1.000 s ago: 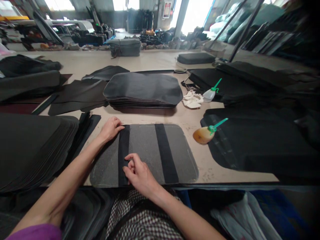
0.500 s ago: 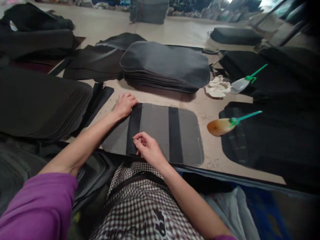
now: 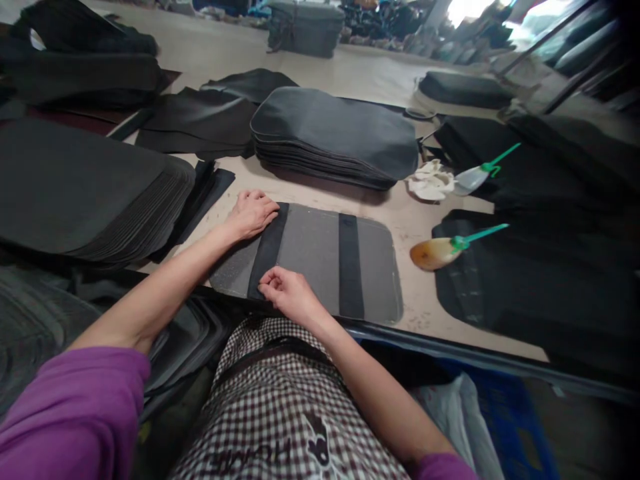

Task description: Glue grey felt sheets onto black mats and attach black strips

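Observation:
A grey rounded panel (image 3: 313,250) lies flat at the table's near edge, with a black strip (image 3: 274,237) across its left part and a second black strip (image 3: 351,267) across its right part. My left hand (image 3: 254,215) has its fingers bent and closed on the far end of the left strip; its thumb is hidden. Near the lower end of that same strip, my right hand (image 3: 287,292) pinches its edge between thumb and forefinger. The strip looks flat against the panel or nearly so.
A stack of dark rounded panels (image 3: 335,130) sits behind the work. More dark sheets (image 3: 90,193) are piled at left. At right are an amber glue bottle (image 3: 433,254) with a green nozzle, a clear bottle (image 3: 470,180), a crumpled whitish piece (image 3: 431,181) and dark material (image 3: 500,273).
My right hand has moved slightly left and toward the strip's near end. The left hand stays at the far end, its fingers flatter. The camera view has shifted slightly.

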The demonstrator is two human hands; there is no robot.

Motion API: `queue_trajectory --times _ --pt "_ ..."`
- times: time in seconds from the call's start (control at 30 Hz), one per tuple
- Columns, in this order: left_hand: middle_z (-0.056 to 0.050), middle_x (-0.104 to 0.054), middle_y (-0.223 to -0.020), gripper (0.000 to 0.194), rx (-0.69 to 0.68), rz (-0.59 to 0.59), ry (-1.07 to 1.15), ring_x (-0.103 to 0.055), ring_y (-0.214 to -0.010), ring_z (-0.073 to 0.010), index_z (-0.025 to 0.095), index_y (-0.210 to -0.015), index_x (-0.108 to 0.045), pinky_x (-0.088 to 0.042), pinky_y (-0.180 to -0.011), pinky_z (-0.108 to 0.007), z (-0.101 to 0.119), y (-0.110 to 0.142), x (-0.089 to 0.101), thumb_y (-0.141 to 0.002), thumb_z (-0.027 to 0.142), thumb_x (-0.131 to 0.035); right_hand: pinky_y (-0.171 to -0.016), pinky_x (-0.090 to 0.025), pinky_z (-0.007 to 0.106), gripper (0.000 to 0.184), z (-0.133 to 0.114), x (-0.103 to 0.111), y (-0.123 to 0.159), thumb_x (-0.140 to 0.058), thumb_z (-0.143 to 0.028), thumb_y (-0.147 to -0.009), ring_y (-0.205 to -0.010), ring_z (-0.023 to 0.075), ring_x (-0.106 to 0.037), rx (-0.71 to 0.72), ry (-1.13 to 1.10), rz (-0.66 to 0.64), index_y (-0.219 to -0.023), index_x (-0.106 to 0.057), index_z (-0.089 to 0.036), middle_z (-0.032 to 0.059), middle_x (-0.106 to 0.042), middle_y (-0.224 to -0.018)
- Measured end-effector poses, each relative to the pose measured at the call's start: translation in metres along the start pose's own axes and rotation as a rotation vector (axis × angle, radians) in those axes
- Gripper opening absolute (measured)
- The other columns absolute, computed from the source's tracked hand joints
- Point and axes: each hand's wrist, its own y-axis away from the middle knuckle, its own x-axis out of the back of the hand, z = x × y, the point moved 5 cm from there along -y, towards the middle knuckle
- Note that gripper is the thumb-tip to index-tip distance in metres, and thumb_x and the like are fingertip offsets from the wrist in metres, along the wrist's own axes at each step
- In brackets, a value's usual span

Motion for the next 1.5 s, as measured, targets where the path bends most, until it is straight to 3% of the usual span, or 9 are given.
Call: queue_trajectory --times 0.13,0.53,0.7,0.8,0.97,1.2,1.3,1.4,1.5 --pt "-0.012 -0.073 -0.123 0.037 -0.005 0.005 -0.019 -0.051 -0.123 -0.0328 0.023 -0.123 -0.072 -0.027 -0.108 -0.055 -0.001 0.001 -0.001 -0.104 0.039 -0.045 -0.066 -0.039 0.024 0.011 -0.009 0.002 0.001 -0.063 -0.012 -0.091 -0.068 0.0127 -0.061 0.08 0.286 0.005 -0.094 -0.07 -0.02 -0.0014 -0.07 -0.076" --pt "-0.013 -0.073 -0.12 0.039 0.012 0.004 -0.013 -0.052 -0.12 -0.0327 0.023 -0.121 -0.073 -0.028 -0.109 -0.053 0.003 0.002 0.002 -0.104 0.044 -0.045 -0.071 -0.045 0.03 0.021 -0.024 -0.008 0.012 -0.056 -0.02 -0.1 -0.085 0.0209 -0.068 0.12 0.72 -0.005 -0.117 -0.069 -0.022 0.0071 -0.076 -0.101" --pt "-0.014 -0.073 -0.124 0.038 0.031 -0.001 -0.004 -0.053 -0.122 -0.0335 0.025 -0.122 -0.072 -0.028 -0.109 -0.054 0.005 0.001 0.003 -0.104 0.043 -0.045 -0.077 -0.049 0.037 0.019 -0.029 -0.025 0.027 -0.054 -0.018 -0.103 -0.1 0.027 -0.059 0.402 0.915 0.161 -0.092 -0.07 -0.017 0.0131 -0.067 -0.105" --pt "-0.014 -0.073 -0.125 0.037 0.029 0.012 -0.03 -0.054 -0.121 -0.0335 0.025 -0.121 -0.072 -0.03 -0.108 -0.053 0.006 0.001 0.002 -0.103 0.043 -0.045 -0.088 -0.049 0.043 0.018 -0.025 -0.037 0.037 -0.052 -0.015 -0.103 -0.1 0.0276 -0.055 0.568 0.942 0.209 -0.103 -0.07 -0.012 0.0156 -0.065 -0.107" --pt "-0.012 -0.073 -0.124 0.036 0.061 0.013 -0.073 -0.055 -0.123 -0.0321 0.028 -0.118 -0.071 -0.034 -0.109 -0.05 0.005 -0.003 -0.001 -0.102 0.047 -0.046 -0.1 -0.046 0.048 0.033 -0.019 -0.04 0.055 -0.046 -0.016 -0.104 -0.117 0.0308 -0.053 0.663 0.954 0.287 -0.131 -0.061 -0.004 0.0236 -0.064 -0.128" --pt "-0.013 -0.069 -0.128 0.046 0.154 -0.094 -0.171 -0.056 -0.122 -0.0331 0.028 -0.127 -0.067 -0.041 -0.102 -0.049 -0.008 -0.026 -0.005 -0.102 0.053 -0.038 -0.104 -0.043 0.052 0.025 -0.019 -0.031 0.056 -0.055 -0.025 -0.1 -0.114 0.0297 -0.055 0.632 0.919 0.251 -0.116 -0.066 -0.01 0.0172 -0.067 -0.12" --pt "-0.013 -0.069 -0.126 0.051 0.209 -0.164 -0.221 -0.056 -0.118 -0.0344 0.027 -0.12 -0.069 -0.044 -0.096 -0.051 -0.014 -0.039 -0.008 -0.102 0.054 -0.031 -0.105 -0.043 0.051 0.024 -0.02 -0.023 0.053 -0.06 -0.036 -0.096 -0.128 0.0309 -0.05 0.611 0.856 0.2 -0.11 -0.069 -0.018 0.0112 -0.065 -0.133" --pt "-0.018 -0.069 -0.121 0.057 0.233 -0.156 -0.231 -0.057 -0.108 -0.0361 0.023 -0.113 -0.071 -0.047 -0.086 -0.049 -0.016 -0.053 -0.01 -0.1 0.056 -0.026 -0.107 -0.044 0.045 0.029 -0.023 0.001 0.063 -0.052 -0.037 -0.1 -0.136 0.0258 -0.048 0.637 0.78 0.213 -0.12 -0.068 -0.023 0.0033 -0.059 -0.148" --pt "-0.016 -0.068 -0.126 0.061 0.341 -0.146 -0.223 -0.057 -0.104 -0.0353 0.027 -0.116 -0.069 -0.047 -0.081 -0.045 -0.026 -0.061 -0.01 -0.095 0.065 -0.026 -0.107 -0.046 0.033 0.033 -0.014 0.043 0.092 -0.045 -0.026 -0.102 -0.125 0.0167 -0.059 0.631 0.705 0.279 -0.128 -0.064 -0.02 0.0021 -0.064 -0.143"
